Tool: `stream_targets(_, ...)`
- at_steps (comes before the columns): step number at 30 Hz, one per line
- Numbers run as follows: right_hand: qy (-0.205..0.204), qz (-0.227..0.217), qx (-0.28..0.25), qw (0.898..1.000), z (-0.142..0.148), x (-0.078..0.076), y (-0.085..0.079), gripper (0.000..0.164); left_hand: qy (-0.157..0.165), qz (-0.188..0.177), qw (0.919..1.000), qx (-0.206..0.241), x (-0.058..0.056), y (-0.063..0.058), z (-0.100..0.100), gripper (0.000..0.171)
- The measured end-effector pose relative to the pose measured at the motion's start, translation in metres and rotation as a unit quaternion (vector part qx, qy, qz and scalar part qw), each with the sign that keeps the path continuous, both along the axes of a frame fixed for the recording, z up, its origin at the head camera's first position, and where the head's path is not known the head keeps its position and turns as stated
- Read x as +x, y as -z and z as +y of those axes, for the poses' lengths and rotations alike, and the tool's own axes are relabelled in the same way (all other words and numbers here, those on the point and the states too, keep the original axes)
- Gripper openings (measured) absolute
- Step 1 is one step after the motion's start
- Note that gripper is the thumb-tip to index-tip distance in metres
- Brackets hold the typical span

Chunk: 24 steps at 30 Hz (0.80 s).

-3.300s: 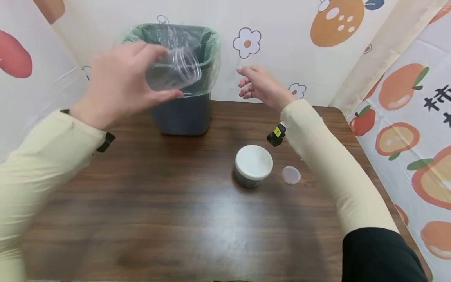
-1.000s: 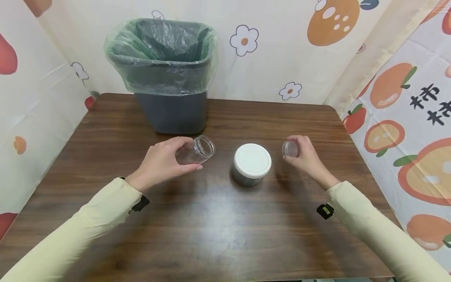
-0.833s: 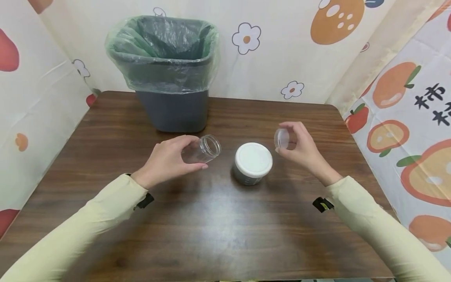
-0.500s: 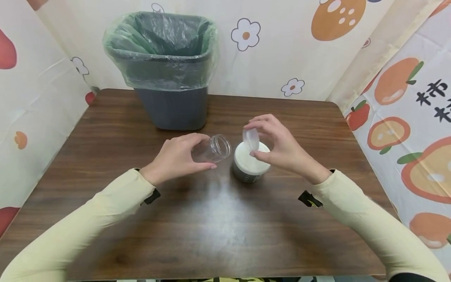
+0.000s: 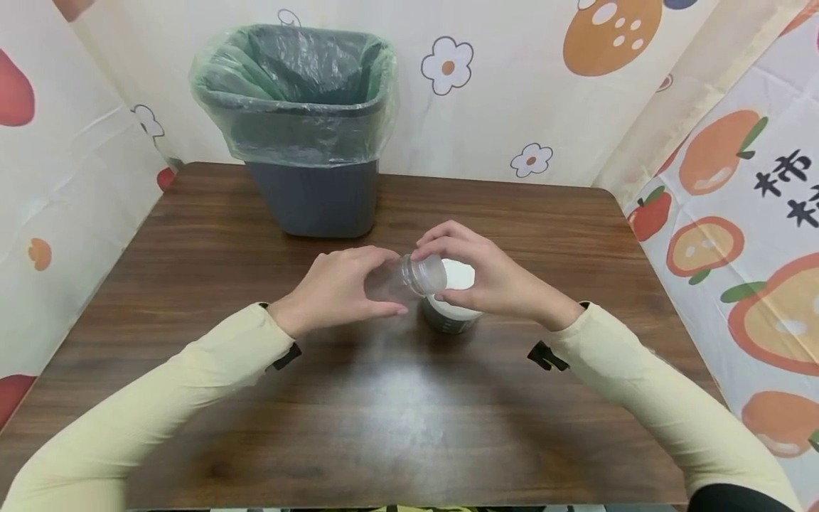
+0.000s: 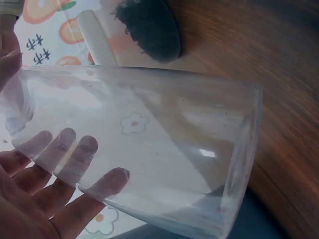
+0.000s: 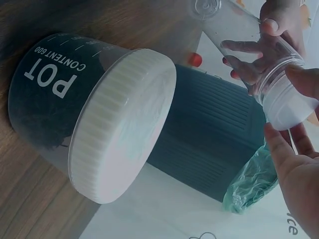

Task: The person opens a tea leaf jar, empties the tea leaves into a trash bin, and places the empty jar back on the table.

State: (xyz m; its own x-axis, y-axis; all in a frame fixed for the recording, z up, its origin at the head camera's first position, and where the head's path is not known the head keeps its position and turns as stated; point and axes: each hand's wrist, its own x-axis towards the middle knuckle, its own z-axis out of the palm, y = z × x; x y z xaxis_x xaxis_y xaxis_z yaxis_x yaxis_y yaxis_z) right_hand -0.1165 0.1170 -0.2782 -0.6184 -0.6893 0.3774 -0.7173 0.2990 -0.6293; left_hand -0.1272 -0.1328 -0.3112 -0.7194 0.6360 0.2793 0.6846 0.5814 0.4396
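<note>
Just left of the pot, my left hand (image 5: 339,291) grips a clear plastic jar (image 5: 386,281), tilted on its side with its mouth to the right. The left wrist view shows the jar's see-through wall (image 6: 164,124) with fingertips behind it and no visible contents. My right hand (image 5: 495,281) pinches a small translucent lid (image 5: 434,274) by its edge. In the right wrist view the lid (image 7: 289,110) sits against the jar's threaded mouth; whether it is screwed on I cannot tell. Partly hidden behind the right fingers stands a dark-contented pot (image 7: 50,94) with a white ribbed cap (image 7: 124,129).
At the table's back left stands a dark grey bin (image 5: 320,203) lined with a green translucent bag (image 5: 301,135). Brown wood-grain tabletop (image 5: 397,441) runs under both arms. Fruit-and-flower printed curtains (image 5: 499,99) hang behind and at both sides.
Earlier the left hand held the jar before the bin and the lid lay right of the pot. The right hand has picked up the lid and brought it left to the jar's mouth.
</note>
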Motion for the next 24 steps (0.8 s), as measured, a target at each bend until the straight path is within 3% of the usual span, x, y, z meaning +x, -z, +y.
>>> stream_targets(11,0.015,-0.016,-0.009,1.0,0.003,0.001,0.009,0.056,0.015,0.032,0.9994,-0.005,-0.001,-0.005,0.008,0.064)
stream_targets(17,0.037,-0.056,-0.029,0.997,0.005,0.0,0.014,0.055,-0.003,0.067,0.9975,-0.02,-0.002,-0.004,0.011,0.063)
stream_targets(21,0.071,-0.094,-0.026,0.993,0.005,-0.001,0.017,0.053,-0.022,0.118,0.9922,-0.033,-0.001,-0.003,0.014,0.064)
stream_targets(24,0.107,-0.139,-0.03,0.984,0.004,0.0,0.019,0.051,-0.029,0.18,0.9826,-0.036,0.0,-0.001,0.016,0.065)
